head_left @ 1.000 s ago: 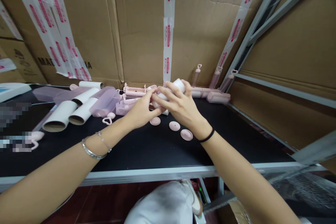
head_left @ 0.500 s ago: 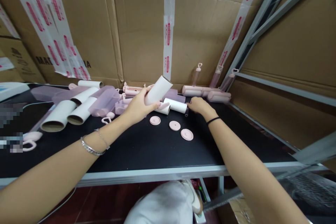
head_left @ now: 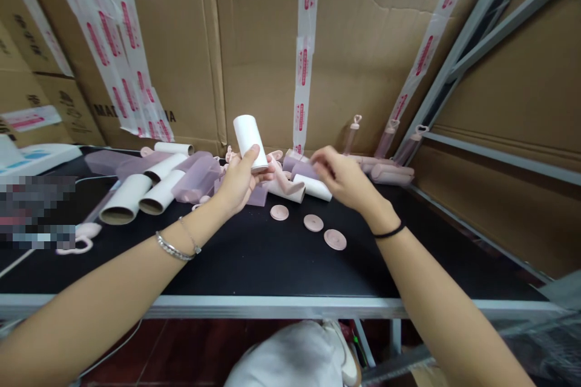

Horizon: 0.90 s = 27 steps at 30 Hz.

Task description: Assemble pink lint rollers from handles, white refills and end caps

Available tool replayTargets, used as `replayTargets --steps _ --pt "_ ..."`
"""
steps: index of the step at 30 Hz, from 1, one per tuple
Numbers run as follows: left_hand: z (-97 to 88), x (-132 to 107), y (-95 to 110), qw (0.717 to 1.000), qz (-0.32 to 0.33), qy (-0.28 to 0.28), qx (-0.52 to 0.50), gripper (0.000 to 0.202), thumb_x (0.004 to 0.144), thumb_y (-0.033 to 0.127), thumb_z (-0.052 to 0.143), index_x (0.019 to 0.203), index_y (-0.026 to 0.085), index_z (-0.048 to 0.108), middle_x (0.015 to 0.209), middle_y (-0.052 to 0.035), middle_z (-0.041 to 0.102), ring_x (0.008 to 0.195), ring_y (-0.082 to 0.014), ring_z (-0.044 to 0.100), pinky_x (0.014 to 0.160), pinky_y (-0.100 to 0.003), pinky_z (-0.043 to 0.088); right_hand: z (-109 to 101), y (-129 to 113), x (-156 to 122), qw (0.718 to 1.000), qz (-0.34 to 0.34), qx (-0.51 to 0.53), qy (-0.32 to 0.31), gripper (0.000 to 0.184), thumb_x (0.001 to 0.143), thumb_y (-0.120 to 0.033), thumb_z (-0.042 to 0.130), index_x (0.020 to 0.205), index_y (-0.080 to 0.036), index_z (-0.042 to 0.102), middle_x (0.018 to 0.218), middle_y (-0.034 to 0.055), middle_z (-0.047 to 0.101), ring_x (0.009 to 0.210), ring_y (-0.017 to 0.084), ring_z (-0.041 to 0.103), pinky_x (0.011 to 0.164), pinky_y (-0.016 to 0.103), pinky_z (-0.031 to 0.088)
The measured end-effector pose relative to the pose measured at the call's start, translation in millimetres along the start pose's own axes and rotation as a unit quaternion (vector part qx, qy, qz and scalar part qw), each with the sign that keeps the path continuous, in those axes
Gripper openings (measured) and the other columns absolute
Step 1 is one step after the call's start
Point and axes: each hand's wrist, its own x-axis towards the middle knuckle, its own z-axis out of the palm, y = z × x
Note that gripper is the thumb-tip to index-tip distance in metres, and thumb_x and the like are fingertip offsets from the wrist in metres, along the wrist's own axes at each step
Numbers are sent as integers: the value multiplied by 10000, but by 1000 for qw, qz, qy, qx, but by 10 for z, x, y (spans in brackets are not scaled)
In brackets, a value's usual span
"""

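My left hand grips a white paper roll and holds it nearly upright above the black table. My right hand hovers just to the right with its fingers curled in a pinch; what they hold is too blurred to name. Between the hands lie two more white rolls and a pink handle part. Three round pink caps lie on the table in front of my hands.
Several white rolls and translucent pink covers lie at the left. Finished pink rollers lean by the cardboard wall at the back right. A metal shelf frame rises on the right. The table's metal front edge runs across below.
My left hand has lifted the white roll and turned it from slanted to nearly upright. My right hand has risen off the table and come left toward the roll.
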Motion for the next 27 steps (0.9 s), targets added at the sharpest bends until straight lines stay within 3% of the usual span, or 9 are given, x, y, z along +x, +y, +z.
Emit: replayTargets --steps 1,3,6,12,17,27 --pt "-12 10 4 1000 -8 11 -9 332 805 425 546 895 107 514 768 -86 642 646 -132 614 603 -268 514 8 -119 0 998 -35 7 -54 188 886 -278 403 968 -181 541 775 30 625 671 136 553 613 225 357" --pt "-27 20 -1 1000 -20 17 -18 313 810 403 549 890 102 517 768 -88 649 635 -125 611 589 -256 510 53 -295 -8 993 -60 -11 -103 195 897 -297 405 925 -189 566 804 28 641 688 130 561 601 216 325" --pt "-24 14 -25 1000 -22 -6 -19 287 798 375 575 885 106 524 792 -79 648 627 -117 603 556 -243 497 123 -384 -22 993 -28 -73 -92 239 920 -307 361 922 -197 574 833 31 652 704 135 574 569 222 282" --pt "10 -31 -21 996 -44 -75 -20 299 740 278 649 964 115 536 850 -60 626 675 -106 592 528 -200 469 138 -323 -21 985 13 -143 -94 258 921 -311 342 894 -202 574 772 29 653 647 144 575 525 241 224" --pt "19 -45 0 996 -49 -73 -10 306 674 137 665 951 121 537 877 -55 622 668 -84 575 552 -187 469 126 -330 -11 986 24 -139 -86 304 933 -314 297 892 -194 573 729 34 648 623 149 571 517 247 213" --pt "-21 -27 -65 993 -1 -90 76 316 635 151 680 905 140 516 768 -6 597 611 -78 562 556 -200 492 129 -331 -21 982 7 -136 -131 264 921 -275 332 937 -205 586 798 40 663 697 153 591 554 239 259"
